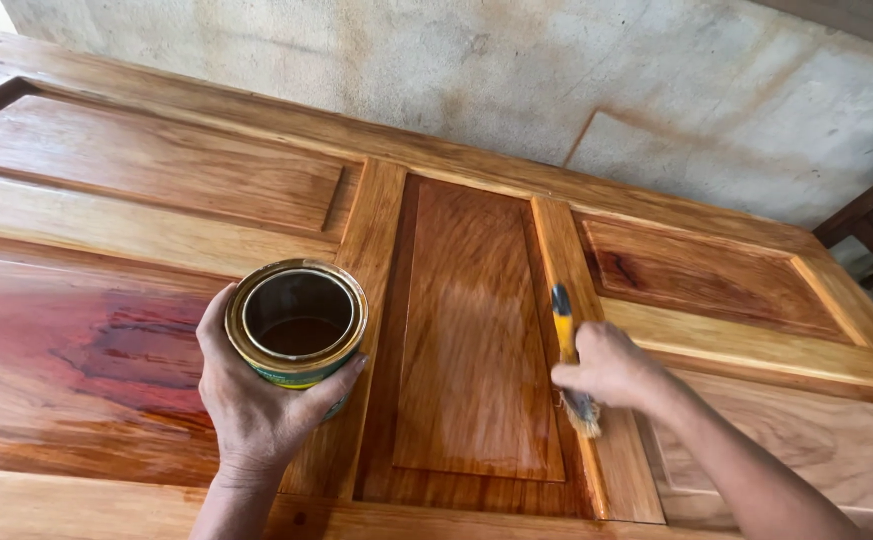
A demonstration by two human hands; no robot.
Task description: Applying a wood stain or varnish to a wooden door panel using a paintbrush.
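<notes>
Head view looks down on a large panelled wooden door lying flat, its surface mostly glossy and amber where a clear finish sits wet on it. At the left, the left hand is wrapped around a small round open metal tin with a gold rim, fingers clamped on its side, and holds it over the reddish panel; dark liquid shows low inside the tin. At the right, the right hand is closed around a yellow-handled paintbrush with pale bristles, the bristles pointing toward the person and resting on the upright rail just beside the tall centre panel. That centre panel shines evenly, as do the panels to the left and above, so I judge them coated. The pale lower right panel looks duller and drier, so that corner seems the part left to cover, along with the near bottom rail
</notes>
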